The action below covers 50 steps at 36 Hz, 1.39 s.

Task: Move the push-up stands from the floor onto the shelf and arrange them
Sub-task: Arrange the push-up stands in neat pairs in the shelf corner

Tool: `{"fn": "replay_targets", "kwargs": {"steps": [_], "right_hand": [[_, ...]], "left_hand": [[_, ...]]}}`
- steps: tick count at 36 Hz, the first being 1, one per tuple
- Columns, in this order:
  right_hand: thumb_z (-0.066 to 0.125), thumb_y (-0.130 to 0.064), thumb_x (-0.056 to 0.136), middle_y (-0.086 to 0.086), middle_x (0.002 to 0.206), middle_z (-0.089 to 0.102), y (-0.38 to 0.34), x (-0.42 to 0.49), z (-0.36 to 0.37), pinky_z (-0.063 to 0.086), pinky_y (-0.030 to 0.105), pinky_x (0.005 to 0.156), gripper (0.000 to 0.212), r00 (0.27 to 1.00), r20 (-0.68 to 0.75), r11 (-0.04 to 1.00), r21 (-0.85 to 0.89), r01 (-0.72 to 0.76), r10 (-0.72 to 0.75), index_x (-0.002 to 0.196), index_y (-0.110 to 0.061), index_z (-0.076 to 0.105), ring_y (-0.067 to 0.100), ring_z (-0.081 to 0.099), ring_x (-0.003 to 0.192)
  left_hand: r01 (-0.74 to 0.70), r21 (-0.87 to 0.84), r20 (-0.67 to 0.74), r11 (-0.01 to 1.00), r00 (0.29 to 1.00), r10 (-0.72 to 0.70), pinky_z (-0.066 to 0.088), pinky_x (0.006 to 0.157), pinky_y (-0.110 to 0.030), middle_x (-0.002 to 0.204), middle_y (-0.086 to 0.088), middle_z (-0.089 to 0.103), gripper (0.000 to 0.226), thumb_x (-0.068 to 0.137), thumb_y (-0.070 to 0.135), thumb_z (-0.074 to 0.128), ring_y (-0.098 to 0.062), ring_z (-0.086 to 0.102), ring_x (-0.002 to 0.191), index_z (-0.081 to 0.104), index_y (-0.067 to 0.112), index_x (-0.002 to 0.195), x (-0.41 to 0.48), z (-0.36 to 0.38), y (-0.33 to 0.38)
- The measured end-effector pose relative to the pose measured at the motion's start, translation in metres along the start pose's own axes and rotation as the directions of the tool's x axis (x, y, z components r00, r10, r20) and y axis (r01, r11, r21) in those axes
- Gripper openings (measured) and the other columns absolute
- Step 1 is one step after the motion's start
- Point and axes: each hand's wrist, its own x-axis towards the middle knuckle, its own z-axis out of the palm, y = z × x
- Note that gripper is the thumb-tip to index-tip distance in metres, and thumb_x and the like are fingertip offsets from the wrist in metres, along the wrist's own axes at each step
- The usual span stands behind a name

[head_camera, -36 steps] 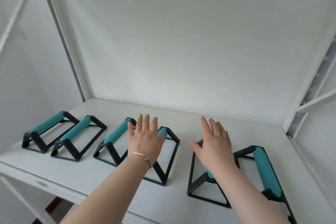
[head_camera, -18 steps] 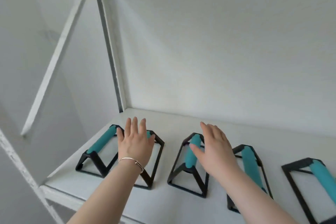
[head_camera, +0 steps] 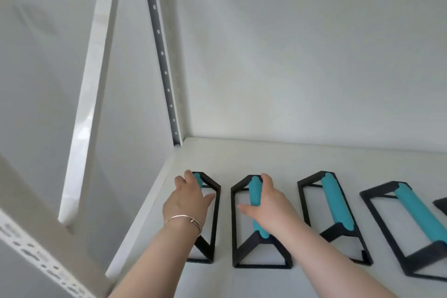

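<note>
Head view: left hand (head_camera: 187, 198) cups the end stand (head_camera: 212, 222), right hand (head_camera: 268, 203) wraps its neighbour's teal grip (head_camera: 257, 203); nudge both parallel, evenly spaced.

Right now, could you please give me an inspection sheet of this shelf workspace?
Surface: white shelf, bare behind the row.
Job's things: four push-up stands in a row, teal grips on black frames: leftmost stand, second stand, third stand, fourth stand; a fifth dark frame edge is cut off at right.
Clutter: nothing seen.
Grippers: left hand rests on the leftmost grip; right hand on the second, fingers curled over it.
Cables: nothing seen.
Surroundings: perforated grey upright, white walls.
</note>
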Motion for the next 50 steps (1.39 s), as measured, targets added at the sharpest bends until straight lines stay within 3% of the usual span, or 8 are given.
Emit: {"fn": "replay_targets", "kwargs": {"steps": [5, 15, 19, 25, 30, 42, 47, 50], "right_hand": [[0.073, -0.037, 0.077, 0.000, 0.102, 0.052, -0.001, 0.014, -0.008, 0.051, 0.033, 0.070, 0.078, 0.999, -0.022, 0.999, 0.001, -0.041, 0.041, 0.137, -0.018, 0.027, 0.022, 0.060, 0.085], [0.079, -0.030, 0.075, 0.001, 0.115, 0.065, -0.014, 0.084, -0.090, 0.049, 0.034, 0.083, 0.050, 0.986, -0.042, 0.972, -0.181, 0.151, -0.161, 0.119, -0.021, 0.056, 0.022, 0.061, 0.096], [0.076, -0.025, 0.079, -0.002, 0.115, 0.064, -0.016, 0.121, -0.123, 0.041, 0.028, 0.071, 0.044, 0.971, -0.006, 0.939, -0.256, 0.228, -0.238, 0.119, -0.030, 0.060, 0.017, 0.057, 0.091], [0.071, -0.017, 0.084, -0.001, 0.120, 0.061, 0.000, 0.162, -0.136, 0.049, 0.036, 0.089, 0.043, 0.967, 0.076, 0.913, -0.318, 0.256, -0.245, 0.122, -0.032, 0.059, 0.020, 0.056, 0.100], [0.070, -0.015, 0.085, -0.003, 0.123, 0.059, 0.015, 0.181, -0.123, 0.047, 0.034, 0.090, 0.044, 0.960, 0.165, 0.923, -0.280, 0.265, -0.225, 0.124, -0.032, 0.058, 0.020, 0.056, 0.103], [0.069, -0.016, 0.085, -0.005, 0.126, 0.058, 0.038, 0.209, -0.107, 0.045, 0.031, 0.090, 0.047, 0.963, 0.180, 0.939, -0.245, 0.243, -0.202, 0.127, -0.034, 0.056, 0.017, 0.054, 0.108], [0.065, -0.051, 0.085, -0.009, 0.122, 0.060, 0.048, 0.213, -0.100, 0.047, 0.033, 0.093, 0.040, 0.971, 0.171, 0.965, -0.173, 0.198, -0.169, 0.122, -0.037, 0.058, 0.014, 0.055, 0.108], [0.058, -0.053, 0.088, -0.006, 0.117, 0.065, 0.047, 0.218, -0.093, 0.047, 0.038, 0.096, 0.028, 0.984, 0.080, 0.973, -0.155, 0.169, -0.158, 0.111, -0.037, 0.063, 0.016, 0.058, 0.106]], "left_hand": [[-0.029, 0.055, 0.009, 0.998, 1.000, 0.029, 0.044, 0.060, -0.023, 0.107, -0.002, 0.048, 0.050, 0.089, 0.050, 0.057, -0.017, 0.062, 0.083, 0.036, 0.010, 0.110, 0.013, 0.002, 0.000], [-0.207, 0.021, 0.019, 0.978, 0.978, 0.206, 0.046, 0.072, -0.034, 0.093, 0.000, 0.056, 0.021, 0.090, 0.032, 0.060, -0.021, 0.054, 0.083, 0.055, 0.018, 0.105, 0.088, -0.032, 0.005], [-0.323, -0.026, 0.034, 0.946, 0.946, 0.324, 0.049, 0.084, -0.039, 0.101, 0.003, 0.064, 0.027, 0.088, 0.025, 0.063, -0.022, 0.059, 0.091, 0.058, 0.027, 0.114, 0.130, -0.041, 0.017], [-0.456, -0.017, 0.098, 0.890, 0.885, 0.455, 0.045, 0.089, -0.041, 0.110, 0.009, 0.065, 0.035, 0.086, 0.021, 0.063, -0.021, 0.058, 0.099, 0.056, 0.033, 0.119, 0.181, -0.029, 0.034], [-0.508, -0.026, 0.149, 0.861, 0.850, 0.506, 0.041, 0.094, -0.039, 0.116, 0.013, 0.063, 0.040, 0.086, 0.023, 0.062, -0.018, 0.057, 0.104, 0.054, 0.039, 0.122, 0.204, -0.009, 0.041], [-0.527, -0.066, 0.174, 0.847, 0.830, 0.530, 0.036, 0.100, -0.039, 0.126, 0.017, 0.057, 0.045, 0.089, 0.031, 0.061, -0.015, 0.050, 0.116, 0.049, 0.045, 0.130, 0.234, 0.014, 0.042], [-0.495, -0.082, 0.160, 0.865, 0.850, 0.502, 0.034, 0.103, -0.040, 0.124, 0.014, 0.058, 0.045, 0.088, 0.056, 0.052, -0.014, 0.051, 0.116, 0.047, 0.044, 0.132, 0.240, 0.024, 0.035], [-0.493, -0.109, 0.102, 0.863, 0.858, 0.503, 0.032, 0.098, -0.037, 0.115, 0.016, 0.061, 0.037, 0.091, 0.055, 0.047, -0.012, 0.053, 0.110, 0.054, 0.043, 0.125, 0.242, 0.031, 0.034]]}}
